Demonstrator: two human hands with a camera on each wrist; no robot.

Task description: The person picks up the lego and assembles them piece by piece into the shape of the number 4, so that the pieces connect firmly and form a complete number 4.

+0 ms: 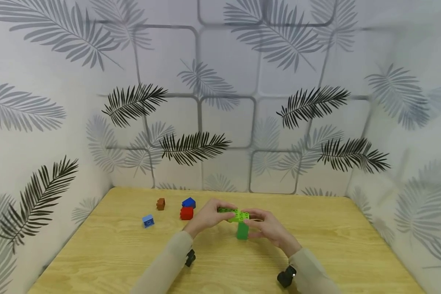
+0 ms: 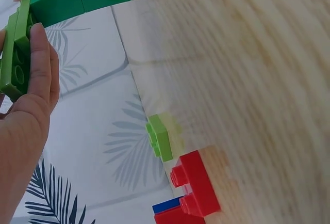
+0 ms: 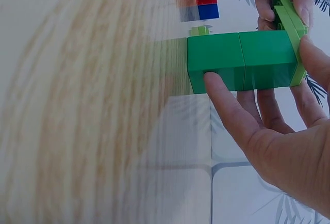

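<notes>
Two dark green bricks (image 3: 242, 61) stand stacked upright on the wooden table, with a light green plate piece (image 1: 240, 215) lying across their top and reaching out to the left. My left hand (image 1: 209, 214) pinches the overhanging left end of that piece between thumb and fingers. In the left wrist view, this light green piece (image 2: 15, 53) shows two layers, studs partly covered by fingers. From the right, my right hand (image 1: 270, 228) grips the stack, fingers on both sides; one fingertip (image 3: 211, 79) rests on the lower dark green brick, others reach the plate.
Left of the hands lie a red brick (image 1: 186, 213), a dark blue piece (image 1: 189, 202), a brown piece (image 1: 161, 204) and a light blue brick (image 1: 148, 221). A small light green brick (image 2: 161, 137) sits near the red one. Patterned fabric walls (image 1: 228, 122) enclose the table.
</notes>
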